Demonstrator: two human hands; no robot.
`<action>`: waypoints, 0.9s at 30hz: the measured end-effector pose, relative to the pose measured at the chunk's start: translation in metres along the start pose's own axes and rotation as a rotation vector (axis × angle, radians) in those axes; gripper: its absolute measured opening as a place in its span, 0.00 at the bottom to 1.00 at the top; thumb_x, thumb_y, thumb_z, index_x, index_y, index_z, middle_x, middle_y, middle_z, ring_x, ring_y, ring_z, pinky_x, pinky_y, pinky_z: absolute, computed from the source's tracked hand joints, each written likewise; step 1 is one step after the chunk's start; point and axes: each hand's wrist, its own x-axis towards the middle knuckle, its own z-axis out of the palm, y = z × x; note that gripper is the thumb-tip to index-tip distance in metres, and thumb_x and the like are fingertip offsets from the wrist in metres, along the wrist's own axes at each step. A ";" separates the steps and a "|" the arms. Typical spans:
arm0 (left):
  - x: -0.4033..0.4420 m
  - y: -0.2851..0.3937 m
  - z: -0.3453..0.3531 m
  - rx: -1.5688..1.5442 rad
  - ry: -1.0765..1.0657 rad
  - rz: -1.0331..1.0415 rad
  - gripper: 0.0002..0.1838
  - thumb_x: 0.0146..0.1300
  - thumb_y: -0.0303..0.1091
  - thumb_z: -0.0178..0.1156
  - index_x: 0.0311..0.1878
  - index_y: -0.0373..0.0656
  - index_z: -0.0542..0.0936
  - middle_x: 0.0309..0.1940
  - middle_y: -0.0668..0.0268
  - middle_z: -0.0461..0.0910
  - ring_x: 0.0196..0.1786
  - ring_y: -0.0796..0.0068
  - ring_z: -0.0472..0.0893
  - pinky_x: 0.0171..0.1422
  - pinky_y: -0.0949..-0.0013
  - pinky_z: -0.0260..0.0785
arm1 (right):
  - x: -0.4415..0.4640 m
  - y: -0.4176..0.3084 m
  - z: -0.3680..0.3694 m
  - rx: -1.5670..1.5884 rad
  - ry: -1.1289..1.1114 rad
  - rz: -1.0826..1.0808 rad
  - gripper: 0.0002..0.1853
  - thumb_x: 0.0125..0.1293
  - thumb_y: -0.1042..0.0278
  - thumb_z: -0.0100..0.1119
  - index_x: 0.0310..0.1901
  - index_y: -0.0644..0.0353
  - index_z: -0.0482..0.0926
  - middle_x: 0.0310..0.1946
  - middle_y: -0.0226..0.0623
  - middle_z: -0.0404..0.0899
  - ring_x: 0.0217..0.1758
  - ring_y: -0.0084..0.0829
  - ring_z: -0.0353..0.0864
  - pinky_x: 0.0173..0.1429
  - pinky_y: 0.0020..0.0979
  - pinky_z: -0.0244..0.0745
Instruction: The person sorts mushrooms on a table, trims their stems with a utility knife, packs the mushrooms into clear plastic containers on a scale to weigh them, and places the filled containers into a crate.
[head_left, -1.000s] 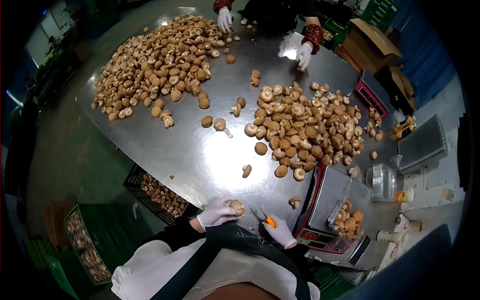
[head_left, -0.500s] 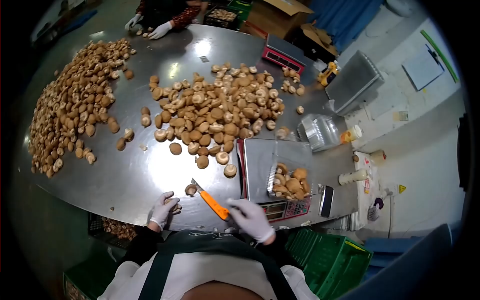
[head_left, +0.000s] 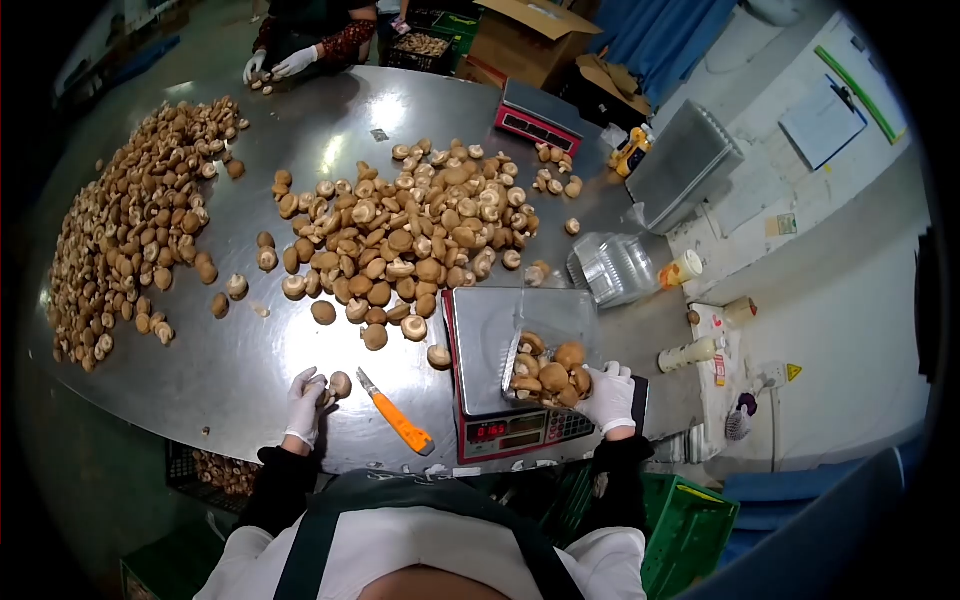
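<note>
My left hand [head_left: 304, 405], in a white glove, is closed around a shiitake mushroom [head_left: 322, 393] near the table's front edge. Another mushroom [head_left: 340, 385] sits against its fingertips. An orange utility knife [head_left: 400, 420] lies on the metal between my hands, blade pointing away. To the right, my gloved right hand [head_left: 610, 400] has its bent fingers at the right wall of a clear plastic container [head_left: 512, 360], seemingly gripping it; the fingertips are partly hidden. Several mushrooms [head_left: 553, 376] fill that container, which rests on a red digital scale [head_left: 480, 375] with a lit display.
A large mushroom pile [head_left: 400, 240] spreads beyond the scale, and another pile [head_left: 130, 240] covers the left side. Empty clear containers [head_left: 612, 270] stand at the right. A second scale [head_left: 540, 115] is at the back. A co-worker's gloved hands [head_left: 295, 62] handle mushrooms across the table.
My right hand has moved from beside the knife to the container's right side. The knife lies clear of it. My left hand stays near the front edge with its mushroom. The view has shifted slightly.
</note>
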 end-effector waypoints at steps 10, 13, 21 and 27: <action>-0.030 0.024 0.016 -0.017 -0.097 0.110 0.13 0.65 0.27 0.52 0.52 0.38 0.71 0.33 0.63 0.77 0.32 0.74 0.78 0.38 0.72 0.74 | -0.009 0.009 -0.040 0.053 0.187 0.014 0.35 0.38 0.62 0.72 0.54 0.55 0.74 0.44 0.38 0.72 0.51 0.41 0.69 0.54 0.40 0.65; -0.044 0.038 0.035 -0.012 -0.156 0.071 0.09 0.65 0.26 0.52 0.47 0.36 0.73 0.26 0.64 0.76 0.28 0.76 0.77 0.34 0.75 0.72 | -0.018 0.016 -0.045 0.337 0.325 -0.058 0.31 0.47 0.62 0.70 0.54 0.62 0.73 0.41 0.38 0.75 0.44 0.38 0.74 0.48 0.34 0.69; -0.087 0.056 0.082 0.172 -0.627 -0.037 0.22 0.62 0.26 0.55 0.60 0.40 0.69 0.44 0.61 0.77 0.31 0.81 0.78 0.36 0.79 0.70 | -0.039 -0.078 -0.020 2.070 -0.863 -0.033 0.40 0.63 0.32 0.46 0.57 0.68 0.67 0.38 0.36 0.75 0.33 0.27 0.73 0.37 0.25 0.69; -0.107 0.065 0.081 0.324 -0.829 0.077 0.30 0.65 0.33 0.57 0.69 0.44 0.59 0.55 0.63 0.71 0.43 0.85 0.74 0.47 0.81 0.68 | -0.045 -0.196 0.019 1.667 -1.164 -0.198 0.33 0.69 0.37 0.39 0.44 0.66 0.75 0.28 0.29 0.75 0.28 0.18 0.72 0.34 0.21 0.69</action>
